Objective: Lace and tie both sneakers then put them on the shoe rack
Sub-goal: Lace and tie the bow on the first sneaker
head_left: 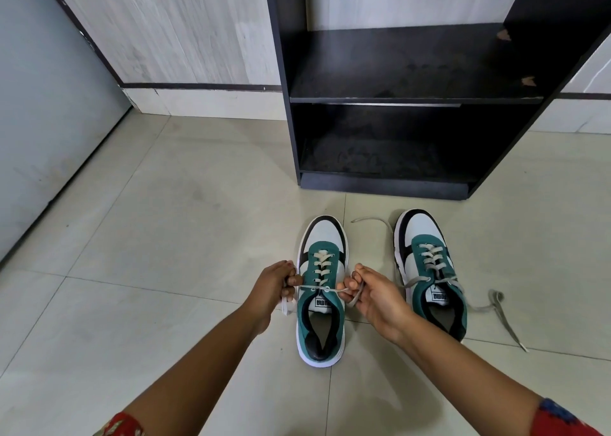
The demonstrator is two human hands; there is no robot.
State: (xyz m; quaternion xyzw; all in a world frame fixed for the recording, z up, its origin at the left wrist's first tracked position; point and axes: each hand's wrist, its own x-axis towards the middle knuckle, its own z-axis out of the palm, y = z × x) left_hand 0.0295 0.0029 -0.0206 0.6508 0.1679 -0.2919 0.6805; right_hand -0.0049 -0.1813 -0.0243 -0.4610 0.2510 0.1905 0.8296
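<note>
Hands at work on a tiled floor (165, 237): the left hand (272, 286) and right hand (373, 300) flank the left sneaker (322, 306), a teal, white and black shoe standing toe-away between them; the fingers (292, 281) of the left hand are pinched on one end of its pale lace (319, 289), the fingers of the right hand clenched on the other end, the lace drawn taut across the top eyelets between the two grips; a loose tail hangs below each hand; just beyond the right hand's knuckles stands the right sneaker (429, 270), laced but untied, its grey lace ends (496, 306) sprawled over the tiles on both sides; ahead of the fingers, past both toes, a black shoe rack (416, 99) stands against a pale wood-grain wall (158, 25), nothing between shoes and rack; red patterned sleeves (562, 415) show at the bottom corners.
</note>
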